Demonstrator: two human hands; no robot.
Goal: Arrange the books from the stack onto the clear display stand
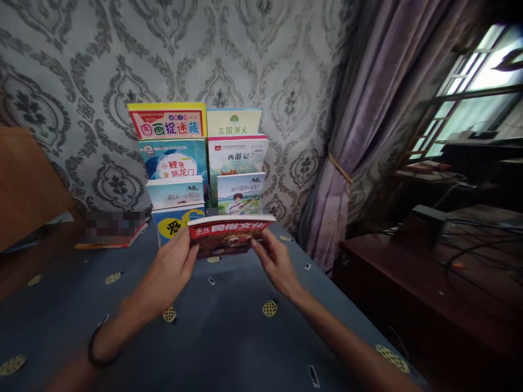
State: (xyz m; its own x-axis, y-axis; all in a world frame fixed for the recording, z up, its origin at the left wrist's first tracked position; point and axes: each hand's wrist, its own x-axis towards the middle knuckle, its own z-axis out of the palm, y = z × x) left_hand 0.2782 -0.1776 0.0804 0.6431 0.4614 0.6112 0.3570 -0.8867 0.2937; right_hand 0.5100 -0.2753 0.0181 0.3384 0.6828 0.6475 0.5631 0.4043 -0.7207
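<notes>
Between both hands I hold a dark red book (pixel 229 235) with white Chinese characters on its cover, tilted so its top edge faces up. My left hand (pixel 175 261) grips its left end, thumb in front. At the right end, my right hand (pixel 277 258) pinches it with the thumb on the cover. Just behind stand books in two stepped columns. The left column has a yellow-edged book (pixel 167 121), a blue book (pixel 175 159), a pale blue book (pixel 175 191) and a blue-yellow book (pixel 167 220). On the right are a cream book (pixel 234 123), a pink-topped book (pixel 241 155) and a light blue book (pixel 240 195).
A red-edged book (pixel 137 234) lies flat at the left, near a brown wooden panel (pixel 32 185). Patterned blue cloth (pixel 229 326) covers the surface. Patterned wallpaper (pixel 286 71) rises behind it. A tied purple curtain (pixel 337 201) and dark red furniture (pixel 408 272) with cables stand right.
</notes>
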